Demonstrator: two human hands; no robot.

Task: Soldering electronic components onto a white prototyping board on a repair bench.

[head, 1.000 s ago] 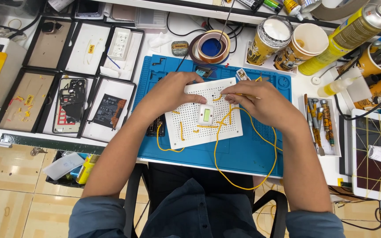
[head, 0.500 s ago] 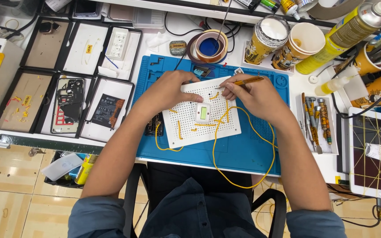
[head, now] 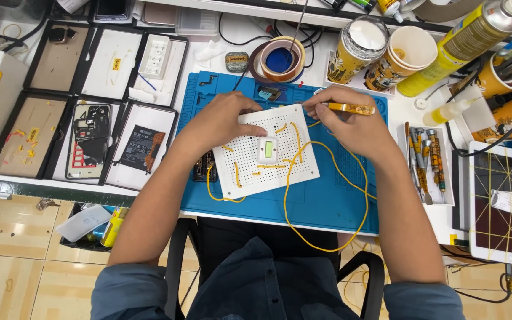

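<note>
Your left hand (head: 223,121) presses flat on the white board (head: 266,151), which lies on the blue mat (head: 333,195). Your right hand (head: 351,121) pinches an orange-handled tool (head: 351,108) at the board's top edge, beside yellow wire (head: 327,237).

The perforated board (head: 268,151) is seen as matt white plastic, w/ smooth yellow-insulated wire (head: 333,204) looped over it. The blue mat (head: 333,195) under it looks rubbery, matt. A glossy amber-handled tool (head: 351,109) is held in the right hand (head: 351,121) — tip metal, approx. The sleeves (head: 131,290) are dark cloth — denim-like.
</note>
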